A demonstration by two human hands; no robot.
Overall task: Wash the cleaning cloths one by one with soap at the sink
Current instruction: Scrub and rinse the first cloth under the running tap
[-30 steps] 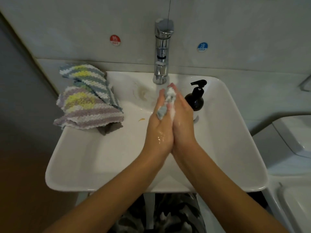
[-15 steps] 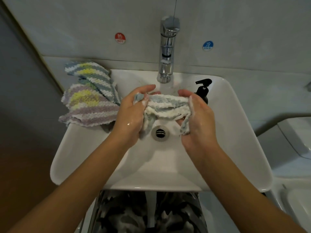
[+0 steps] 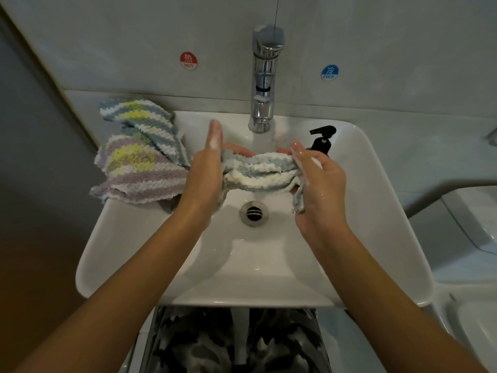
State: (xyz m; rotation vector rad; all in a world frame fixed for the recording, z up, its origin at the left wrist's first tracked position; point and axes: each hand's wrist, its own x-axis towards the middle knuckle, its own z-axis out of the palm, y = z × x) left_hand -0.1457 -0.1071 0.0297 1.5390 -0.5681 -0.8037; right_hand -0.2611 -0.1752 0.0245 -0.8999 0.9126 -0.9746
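Observation:
A soapy blue-and-white cleaning cloth is stretched between my hands above the white sink, just in front of the chrome tap. My left hand holds its left end, thumb raised with foam on it. My right hand grips the right end, and a corner hangs from that fist. Two more striped cloths, one purple and yellow and one blue and yellow, lie piled on the sink's left rim. A black soap pump bottle stands behind my right hand.
The drain sits in the basin below the cloth. Red HOT and blue COLD stickers are on the wall. A white fixture stands to the right of the sink.
My palms were pressed together rubbing the bunched cloth. They have since drawn apart and pulled the cloth out wide between them.

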